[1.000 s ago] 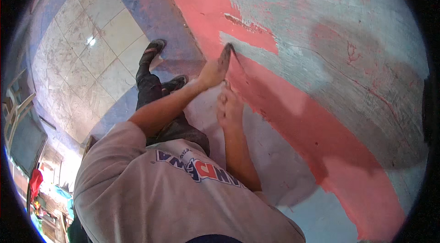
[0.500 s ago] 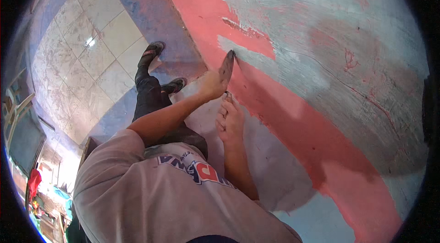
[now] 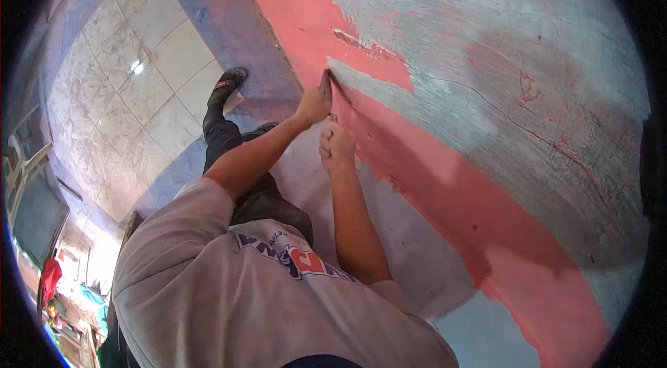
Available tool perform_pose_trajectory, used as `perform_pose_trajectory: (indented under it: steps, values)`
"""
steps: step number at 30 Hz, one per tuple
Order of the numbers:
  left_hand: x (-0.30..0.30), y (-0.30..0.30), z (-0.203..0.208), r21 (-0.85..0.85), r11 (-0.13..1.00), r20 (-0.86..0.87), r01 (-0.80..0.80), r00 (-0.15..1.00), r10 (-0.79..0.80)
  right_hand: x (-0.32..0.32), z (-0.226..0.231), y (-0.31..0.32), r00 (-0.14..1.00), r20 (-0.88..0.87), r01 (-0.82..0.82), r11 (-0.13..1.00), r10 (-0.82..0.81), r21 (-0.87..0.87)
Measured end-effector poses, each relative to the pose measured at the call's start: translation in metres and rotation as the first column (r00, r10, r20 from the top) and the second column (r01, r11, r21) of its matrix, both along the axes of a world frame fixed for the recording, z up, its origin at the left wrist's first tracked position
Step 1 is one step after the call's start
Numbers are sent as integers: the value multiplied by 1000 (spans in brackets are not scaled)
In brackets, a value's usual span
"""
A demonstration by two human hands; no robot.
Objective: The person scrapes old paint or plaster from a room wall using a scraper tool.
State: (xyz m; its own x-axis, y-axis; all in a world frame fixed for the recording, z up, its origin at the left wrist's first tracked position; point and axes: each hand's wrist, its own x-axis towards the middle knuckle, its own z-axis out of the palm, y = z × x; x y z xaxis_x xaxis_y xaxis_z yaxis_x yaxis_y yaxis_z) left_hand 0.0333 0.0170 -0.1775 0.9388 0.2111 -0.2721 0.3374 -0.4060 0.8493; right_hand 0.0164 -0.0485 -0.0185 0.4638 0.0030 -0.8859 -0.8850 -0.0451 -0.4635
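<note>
Head view shows our left hand (image 3: 314, 104) gripping a scraper (image 3: 326, 80) against the pink wall (image 3: 445, 166), our right hand (image 3: 337, 147) clenched just below it.

A room under renovation, not a lived-in one: just ahead of the hands a wall (image 3: 500, 90) stands with pink paint half stripped to grey plaster, and far below them to the left lies a dusty, scuffed tiled floor (image 3: 125, 90).
</note>
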Motion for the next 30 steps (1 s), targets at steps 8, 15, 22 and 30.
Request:
perform_pose_trajectory:
  steps: [8,15,22,30]
  values:
    - [-21,5,44,317,908,549,-274,834,60,-27,36,1,994,103,-41,999,40,4]
    - [-9,15,40,-17,978,-66,207,976,-208,-11,11,-13,998,22,-56,998,57,-27]
    - [10,16,74,-116,993,-58,-23,998,17,-4,3,-19,996,84,-22,1000,23,-17]
    - [-16,9,57,-165,985,122,-57,989,78,-23,35,-11,991,124,-48,998,54,-45]
